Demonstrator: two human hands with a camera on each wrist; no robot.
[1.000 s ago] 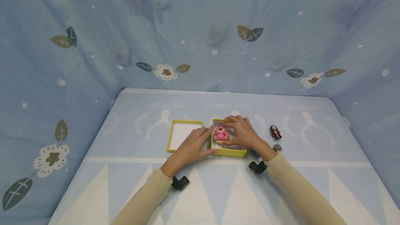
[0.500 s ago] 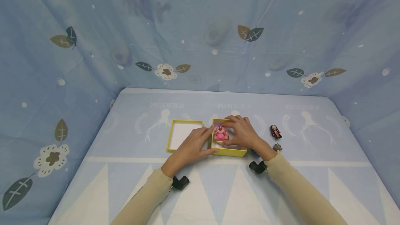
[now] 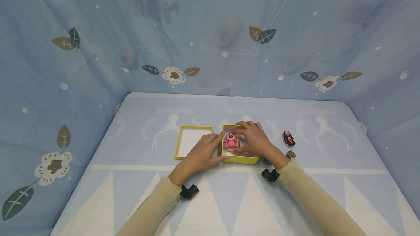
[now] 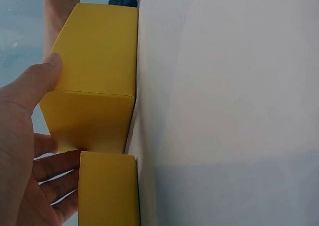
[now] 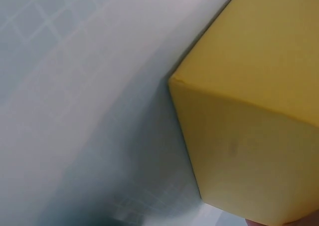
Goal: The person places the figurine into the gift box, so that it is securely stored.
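Observation:
In the head view a pink bear figurine with a yellowish base (image 3: 231,142) lies in an open yellow box (image 3: 241,160) with a white inside. My right hand (image 3: 254,139) reaches into the box, thumb and forefinger at opposite ends of the figurine. My left hand (image 3: 201,153) holds the box at its near left corner. The left wrist view shows the left thumb (image 4: 47,74) on the rim of the near wall and the fingers by the left wall. In the right wrist view the box's outer walls (image 5: 259,151) fill the right side; the grasp is hidden.
Left of the box lies a shallow yellow lid (image 3: 190,139), white side up. A small dark-haired doll (image 3: 289,138) and a small grey figure (image 3: 290,154) lie to the right. Something dark blue (image 3: 267,161) is partly hidden under my right wrist.

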